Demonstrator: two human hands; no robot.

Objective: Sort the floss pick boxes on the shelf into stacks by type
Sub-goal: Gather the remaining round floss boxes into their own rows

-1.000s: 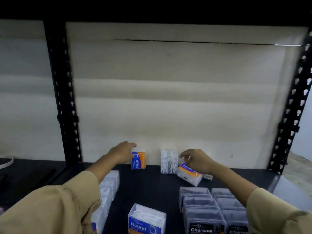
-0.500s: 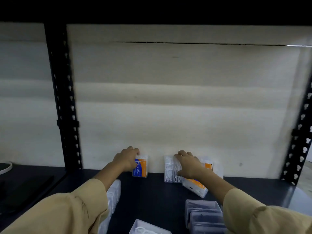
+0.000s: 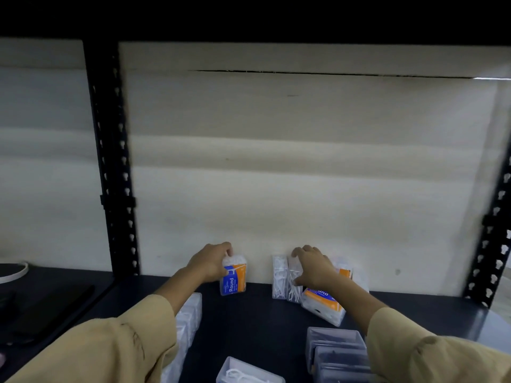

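My left hand (image 3: 211,261) grips an upright blue-and-orange "Round" floss pick box (image 3: 234,278) standing against the back wall of the dark shelf (image 3: 249,313). My right hand (image 3: 311,268) rests over a clear upright box of white picks (image 3: 280,277), fingers curled on its top edge. Just right of it a tilted orange "Round" box (image 3: 322,302) leans on the shelf under my wrist. Dark charcoal boxes (image 3: 336,346) are stacked at the front right. Clear boxes (image 3: 189,313) are lined up at the left, and another clear box (image 3: 246,371) lies at the bottom edge.
Black perforated uprights stand at the left (image 3: 113,161) and at the right (image 3: 495,244). A pale wall (image 3: 276,175) closes the back. A neighbouring shelf bay at the left holds a white ring-shaped thing (image 3: 13,272).
The view tilted up, so the front boxes dropped toward the bottom edge. My right hand moved left from the tilted orange box onto the clear upright box. My left hand stayed on its box.
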